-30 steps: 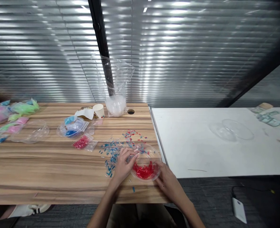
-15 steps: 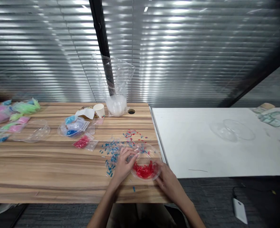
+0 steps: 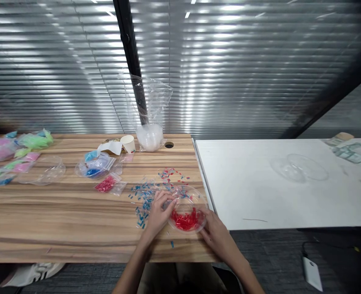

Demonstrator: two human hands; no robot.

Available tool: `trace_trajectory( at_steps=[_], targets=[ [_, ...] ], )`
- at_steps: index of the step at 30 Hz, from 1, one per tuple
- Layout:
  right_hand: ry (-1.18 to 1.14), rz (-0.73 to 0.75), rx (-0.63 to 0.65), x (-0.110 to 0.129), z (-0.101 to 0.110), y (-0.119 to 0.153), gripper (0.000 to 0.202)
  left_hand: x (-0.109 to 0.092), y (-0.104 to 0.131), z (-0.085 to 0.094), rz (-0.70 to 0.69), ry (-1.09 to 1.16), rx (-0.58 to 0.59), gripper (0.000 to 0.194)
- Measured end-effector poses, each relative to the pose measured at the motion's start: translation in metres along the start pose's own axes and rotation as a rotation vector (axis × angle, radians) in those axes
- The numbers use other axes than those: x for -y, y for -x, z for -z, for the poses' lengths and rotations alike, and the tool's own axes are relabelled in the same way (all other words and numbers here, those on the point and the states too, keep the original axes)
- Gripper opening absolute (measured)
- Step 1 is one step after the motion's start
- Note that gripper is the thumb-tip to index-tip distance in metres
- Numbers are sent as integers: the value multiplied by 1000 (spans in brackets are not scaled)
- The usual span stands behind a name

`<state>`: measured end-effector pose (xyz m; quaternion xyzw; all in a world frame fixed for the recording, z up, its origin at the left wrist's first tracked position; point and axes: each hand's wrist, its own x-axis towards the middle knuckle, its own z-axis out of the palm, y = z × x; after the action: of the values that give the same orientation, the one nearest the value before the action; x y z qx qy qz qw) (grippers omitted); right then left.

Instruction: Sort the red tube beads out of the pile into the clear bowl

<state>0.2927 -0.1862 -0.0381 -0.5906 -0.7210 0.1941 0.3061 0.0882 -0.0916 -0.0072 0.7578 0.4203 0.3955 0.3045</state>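
Note:
Between my two hands is a clear plastic bowl (image 3: 184, 192), tilted, with many small red tube pieces (image 3: 185, 220) gathered at its near side. My left hand (image 3: 161, 210) grips the bowl's left rim, thumb toward the inside. On the right side my right hand (image 3: 212, 228) holds the rim, its fingers partly hidden by the bowl. Loose blue tube pieces (image 3: 145, 200) lie scattered left of the bowl, and some red and blue ones (image 3: 169, 173) lie just beyond it.
To the left are a bag of red pieces (image 3: 106, 184), a clear bowl with blue bags (image 3: 92, 168) and another clear bowl (image 3: 50, 169). A paper cup (image 3: 128, 143) and stacked white bowls (image 3: 150, 137) stand behind. Clear lids (image 3: 299, 167) lie on the white table (image 3: 244, 196).
My hands and the bowl stay nearly in place. At the lower left, a shoe has come further into view below the table edge. The camera view has shifted slightly.

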Motion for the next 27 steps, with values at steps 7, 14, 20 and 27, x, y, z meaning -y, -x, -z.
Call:
trace_trajectory(
  at_steps=[7, 14, 20, 27],
  targets=[
    [16, 22, -16, -1, -1, 0, 46, 0, 0, 0, -3, -2, -19, 20],
    [25, 41, -16, -2, -1, 0, 45, -1, -1, 0, -6, 8, -31, 21],
    [-10, 35, -18, 1, 2, -1, 44, -1, -1, 0, -1, 15, -42, 21],
    [-18, 37, -21, 0, 1, -1, 44, -2, -1, 1, 21, 23, -25, 21]
  ],
)
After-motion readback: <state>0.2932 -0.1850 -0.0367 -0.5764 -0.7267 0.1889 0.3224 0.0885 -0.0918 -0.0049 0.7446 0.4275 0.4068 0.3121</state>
